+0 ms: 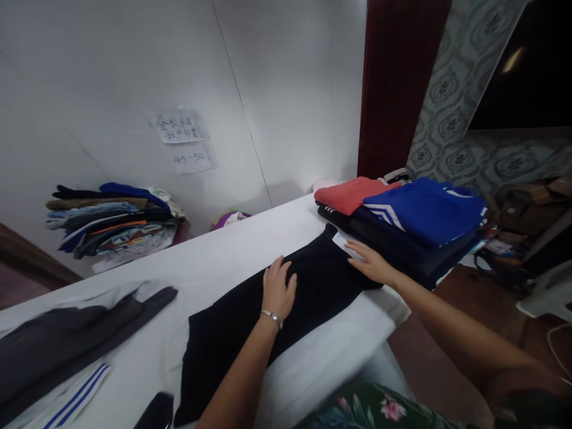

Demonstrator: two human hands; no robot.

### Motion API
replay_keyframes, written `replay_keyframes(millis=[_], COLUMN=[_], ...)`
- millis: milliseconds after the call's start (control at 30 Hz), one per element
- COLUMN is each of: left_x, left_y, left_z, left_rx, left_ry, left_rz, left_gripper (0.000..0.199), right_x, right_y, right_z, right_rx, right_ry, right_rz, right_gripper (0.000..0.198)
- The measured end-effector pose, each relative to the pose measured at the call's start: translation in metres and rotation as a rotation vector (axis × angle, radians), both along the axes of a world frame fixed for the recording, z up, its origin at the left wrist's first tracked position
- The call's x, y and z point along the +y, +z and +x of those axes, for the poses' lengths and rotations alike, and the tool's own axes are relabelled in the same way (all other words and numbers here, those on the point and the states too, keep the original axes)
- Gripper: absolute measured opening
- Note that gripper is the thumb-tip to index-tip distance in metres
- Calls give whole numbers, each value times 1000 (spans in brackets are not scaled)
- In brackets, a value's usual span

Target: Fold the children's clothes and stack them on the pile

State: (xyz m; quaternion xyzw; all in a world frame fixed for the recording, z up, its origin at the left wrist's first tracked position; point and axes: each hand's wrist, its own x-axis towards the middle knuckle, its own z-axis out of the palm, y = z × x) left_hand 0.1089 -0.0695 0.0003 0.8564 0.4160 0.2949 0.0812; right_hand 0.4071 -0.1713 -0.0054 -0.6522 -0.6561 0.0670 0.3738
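A black garment (313,280), long and smoothed flat, lies across the white-covered table in front of me; its exact kind I cannot tell. My left hand (279,291), with a silver bracelet at the wrist, rests palm down on its middle, fingers apart. Towards the garment's narrower right end, my right hand (370,262) lies with fingers stretched out, touching the edge by a white patch (344,243) that may be a label or the cloth below. Pale cloth (326,375) shows beneath the garment on the near side.
Folded clothes (116,220) are stacked beyond the table's left part. Coral (348,193) and blue (429,208) garments top a dark pile at the right end. Dark grey clothing (75,339) and a striped white piece (80,396) lie left. Handwritten papers (183,126) hang on the wall.
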Motion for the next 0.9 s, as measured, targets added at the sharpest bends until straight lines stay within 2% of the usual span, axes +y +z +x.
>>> replay_keyframes(millis=[67, 167, 233, 333, 500, 667, 900], left_x=[1, 6, 10, 11, 7, 5, 2], left_y=[-6, -22, -31, -35, -31, -28, -25], left_z=[8, 8, 5, 2, 4, 5, 6], left_rx=[196, 384, 405, 388, 369, 365, 361], left_ry=[-62, -38, -13, -1, 22, 34, 24], left_rz=[-7, -119, -149, -152, -196, -234, -268], left_gripper=[45, 52, 53, 52, 51, 52, 54], right_x=[31, 81, 109, 134, 143, 142, 116], right_y=[12, 22, 21, 5, -22, -17, -16], right_z=[-13, -22, -21, -13, -4, -4, -9], right_rx=[-66, -225, -287, -311, -330, -321, -309], right_ry=[48, 54, 28, 0, -49, -58, -119], right_rz=[-27, -178, -298, -416, -516, -570, -586], right_gripper=[51, 59, 62, 63, 62, 64, 62])
